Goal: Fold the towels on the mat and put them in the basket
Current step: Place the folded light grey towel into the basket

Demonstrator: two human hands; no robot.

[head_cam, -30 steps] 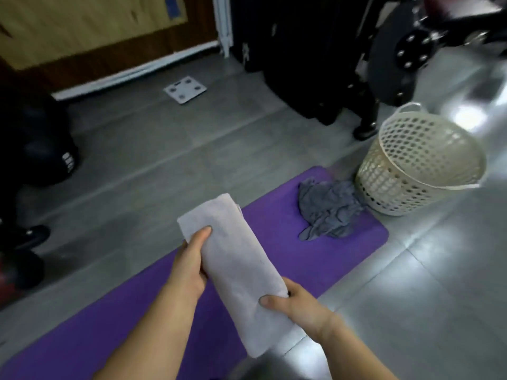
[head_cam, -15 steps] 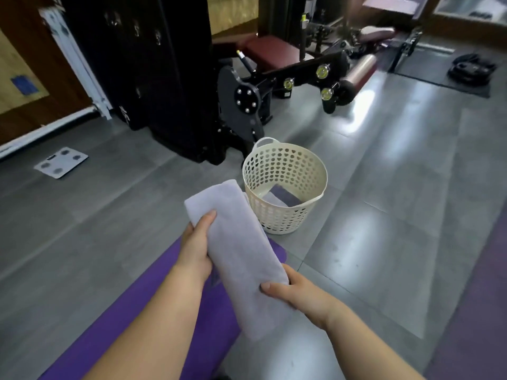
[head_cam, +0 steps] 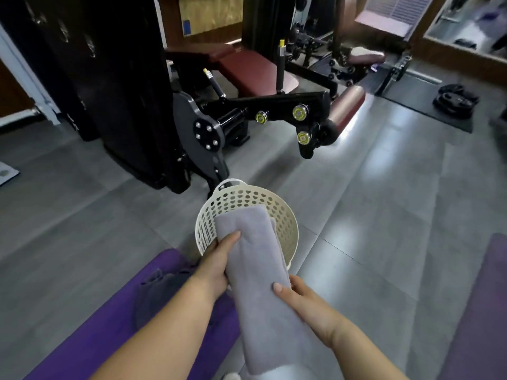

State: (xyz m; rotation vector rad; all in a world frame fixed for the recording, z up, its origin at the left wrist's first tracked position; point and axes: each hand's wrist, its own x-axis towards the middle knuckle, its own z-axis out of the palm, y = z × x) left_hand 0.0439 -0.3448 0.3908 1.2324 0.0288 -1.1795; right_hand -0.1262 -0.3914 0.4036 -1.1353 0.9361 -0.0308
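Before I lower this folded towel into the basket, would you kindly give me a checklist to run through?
1. The light grey towel is folded flat: ok.
2. The left hand and right hand both grip it: ok.
3. Its far end is over the white basket: ok.
4. Room left inside the basket: cannot tell, the towel hides it.
5. The dark grey towel on the purple mat is folded: not ok, it lies crumpled.

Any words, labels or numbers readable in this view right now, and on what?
None can be read.
The blue sticker on the wooden wall panel is too blurred to tell.
The folded towel, the basket and the gym machine show no legible marking.
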